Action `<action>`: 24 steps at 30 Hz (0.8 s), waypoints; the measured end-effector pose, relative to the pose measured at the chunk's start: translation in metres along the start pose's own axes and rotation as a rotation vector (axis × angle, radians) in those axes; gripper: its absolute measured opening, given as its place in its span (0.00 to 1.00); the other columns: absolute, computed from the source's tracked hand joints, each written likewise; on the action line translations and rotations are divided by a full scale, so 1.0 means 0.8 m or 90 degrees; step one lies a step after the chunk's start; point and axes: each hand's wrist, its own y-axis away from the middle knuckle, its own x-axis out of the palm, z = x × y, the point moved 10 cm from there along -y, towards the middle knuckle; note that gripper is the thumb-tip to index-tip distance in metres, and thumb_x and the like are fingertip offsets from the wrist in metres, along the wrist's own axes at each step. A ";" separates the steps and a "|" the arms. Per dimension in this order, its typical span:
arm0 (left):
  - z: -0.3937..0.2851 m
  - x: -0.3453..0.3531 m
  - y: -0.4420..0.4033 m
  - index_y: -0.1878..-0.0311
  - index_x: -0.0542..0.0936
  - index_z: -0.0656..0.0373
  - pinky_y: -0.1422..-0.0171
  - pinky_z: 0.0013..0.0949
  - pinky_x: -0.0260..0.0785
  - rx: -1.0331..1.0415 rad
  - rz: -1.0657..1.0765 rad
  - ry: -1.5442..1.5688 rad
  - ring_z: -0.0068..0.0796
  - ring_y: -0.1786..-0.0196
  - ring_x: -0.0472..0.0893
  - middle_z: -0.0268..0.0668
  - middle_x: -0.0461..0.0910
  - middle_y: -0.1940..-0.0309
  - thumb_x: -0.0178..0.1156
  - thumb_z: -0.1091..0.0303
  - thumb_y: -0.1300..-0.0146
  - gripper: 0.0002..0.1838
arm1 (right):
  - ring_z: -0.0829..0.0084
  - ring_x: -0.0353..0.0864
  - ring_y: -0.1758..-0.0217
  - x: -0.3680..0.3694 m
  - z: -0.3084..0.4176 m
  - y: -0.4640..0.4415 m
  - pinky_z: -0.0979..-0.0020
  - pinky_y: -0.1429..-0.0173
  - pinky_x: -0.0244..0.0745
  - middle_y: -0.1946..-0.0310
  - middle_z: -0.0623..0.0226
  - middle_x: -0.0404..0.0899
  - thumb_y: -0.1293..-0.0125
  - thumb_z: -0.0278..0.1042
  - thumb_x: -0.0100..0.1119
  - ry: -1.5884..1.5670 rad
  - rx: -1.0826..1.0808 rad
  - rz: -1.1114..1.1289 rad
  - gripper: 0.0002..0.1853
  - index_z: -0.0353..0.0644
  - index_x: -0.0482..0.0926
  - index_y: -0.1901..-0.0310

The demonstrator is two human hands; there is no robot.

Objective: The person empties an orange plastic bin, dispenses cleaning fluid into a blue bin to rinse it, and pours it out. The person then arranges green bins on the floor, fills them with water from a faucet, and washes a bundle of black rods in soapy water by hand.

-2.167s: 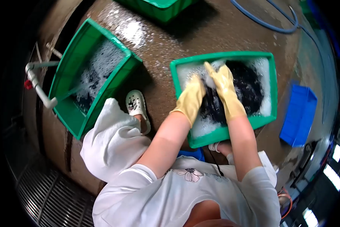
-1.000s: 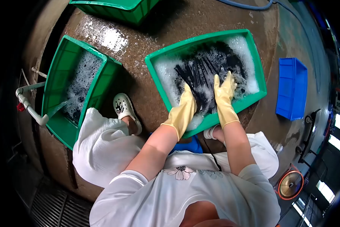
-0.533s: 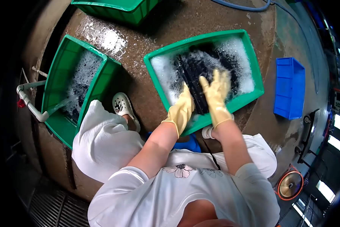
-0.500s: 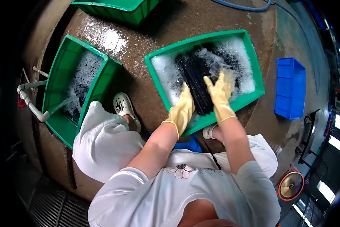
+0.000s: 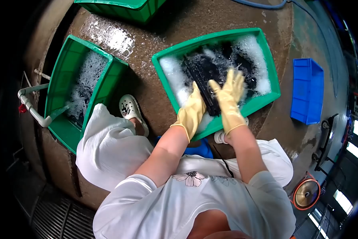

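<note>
Long black ribbed strips (image 5: 202, 87) lie side by side in a green basin (image 5: 171, 53) of foamy water, their near ends close to the front rim. My left hand (image 5: 191, 109), in a yellow rubber glove, grips the strips along their left side; its fingertips are partly hidden against them. Over the right part of the strips, my right hand (image 5: 230, 95) in a matching glove is open, its fingers spread and slightly blurred. White suds (image 5: 258, 51) float along the sides, and dark material shows through the water.
On my left a second green basin (image 5: 107, 79) holds foamy water, with water running from a white pipe (image 5: 35, 115). Another green basin (image 5: 123, 10) stands at the far side. A blue crate (image 5: 307, 91) sits right; a blue hose (image 5: 262, 7) crosses the wet floor.
My right hand has lifted slightly and its fingers have spread apart. The water and foam around the strips have shifted, while my left hand stays almost in place.
</note>
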 end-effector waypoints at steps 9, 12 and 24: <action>-0.009 0.019 0.016 0.32 0.76 0.56 0.32 0.46 0.75 -0.059 -0.007 -0.071 0.44 0.40 0.82 0.45 0.83 0.41 0.41 0.45 0.19 0.28 | 0.45 0.77 0.32 -0.017 0.053 0.038 0.58 0.28 0.71 0.36 0.36 0.76 0.44 0.59 0.78 -0.524 0.060 0.147 0.57 0.32 0.59 0.23; -0.006 0.000 0.018 0.33 0.78 0.56 0.36 0.43 0.76 -0.073 -0.064 -0.129 0.43 0.44 0.83 0.44 0.85 0.43 0.40 0.43 0.19 0.30 | 0.40 0.53 0.18 0.031 0.065 0.066 0.53 0.15 0.49 0.22 0.35 0.54 0.38 0.61 0.70 -0.217 0.014 0.031 0.56 0.30 0.53 0.21; -0.075 0.072 0.114 0.28 0.76 0.56 0.28 0.39 0.70 -0.042 -0.015 -0.181 0.41 0.35 0.80 0.44 0.81 0.35 0.45 0.36 0.22 0.36 | 0.55 0.72 0.26 0.027 -0.066 -0.020 0.63 0.26 0.69 0.28 0.45 0.69 0.34 0.38 0.74 -0.608 0.118 0.055 0.45 0.31 0.59 0.23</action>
